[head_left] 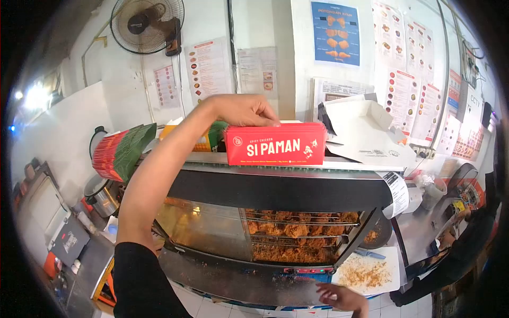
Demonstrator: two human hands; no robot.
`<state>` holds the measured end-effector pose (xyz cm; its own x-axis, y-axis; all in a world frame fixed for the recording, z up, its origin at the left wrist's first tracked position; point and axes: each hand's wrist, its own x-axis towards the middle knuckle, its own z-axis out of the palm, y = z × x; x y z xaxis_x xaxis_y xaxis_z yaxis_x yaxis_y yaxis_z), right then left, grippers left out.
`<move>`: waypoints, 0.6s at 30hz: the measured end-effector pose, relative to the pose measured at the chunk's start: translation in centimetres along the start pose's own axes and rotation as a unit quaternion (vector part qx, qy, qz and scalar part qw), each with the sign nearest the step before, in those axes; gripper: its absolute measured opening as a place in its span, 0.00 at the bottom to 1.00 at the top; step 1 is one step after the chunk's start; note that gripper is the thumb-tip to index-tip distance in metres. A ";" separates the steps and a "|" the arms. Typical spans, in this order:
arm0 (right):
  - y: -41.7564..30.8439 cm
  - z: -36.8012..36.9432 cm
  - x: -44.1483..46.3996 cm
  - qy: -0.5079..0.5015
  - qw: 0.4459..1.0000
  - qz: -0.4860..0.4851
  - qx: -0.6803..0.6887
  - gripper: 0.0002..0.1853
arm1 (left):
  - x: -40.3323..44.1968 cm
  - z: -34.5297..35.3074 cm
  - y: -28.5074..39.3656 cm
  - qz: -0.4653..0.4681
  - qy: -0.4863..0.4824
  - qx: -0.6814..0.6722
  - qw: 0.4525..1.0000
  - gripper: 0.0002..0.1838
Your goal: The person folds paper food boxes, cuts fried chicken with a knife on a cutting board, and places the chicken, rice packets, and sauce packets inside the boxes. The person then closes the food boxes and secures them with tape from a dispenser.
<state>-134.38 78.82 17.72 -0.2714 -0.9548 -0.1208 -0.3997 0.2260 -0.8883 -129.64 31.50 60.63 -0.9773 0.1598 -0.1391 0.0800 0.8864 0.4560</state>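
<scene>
The left hand (246, 110) pinches red cartons (275, 146) at the display case's (281, 188) top front edge; the right hand (343, 298), fingers loosely spread, hovers below.

Fisheye distortion bends the brightly lit kitchen as glare flares left of the wall fan (147, 25).

Red cartons (275, 144) — glossy, smooth, printed card.

1 cabinet (281, 192) bears cartons (275, 146) (some red).
</scene>
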 end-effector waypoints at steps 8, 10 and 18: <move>-31.0 -10.1 7.9 0.387 0.745 -0.377 -0.392 0.27 | -0.6 2.0 2.4 0.166 0.099 -0.064 0.979 0.08; -33.2 -12.0 12.4 0.420 0.684 -0.429 -0.415 0.25 | -0.6 1.8 2.4 0.191 0.113 -0.035 0.974 0.09; -32.0 -12.5 17.0 0.407 0.718 -0.429 -0.367 0.24 | -0.6 -4.0 -1.6 0.187 0.330 -0.029 0.925 0.12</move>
<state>-137.19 57.76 49.62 0.0485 -0.4423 0.8955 -0.9982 -0.0530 0.0279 -130.00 28.26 63.54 -0.7913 0.1342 0.5965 0.4452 0.7951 0.4117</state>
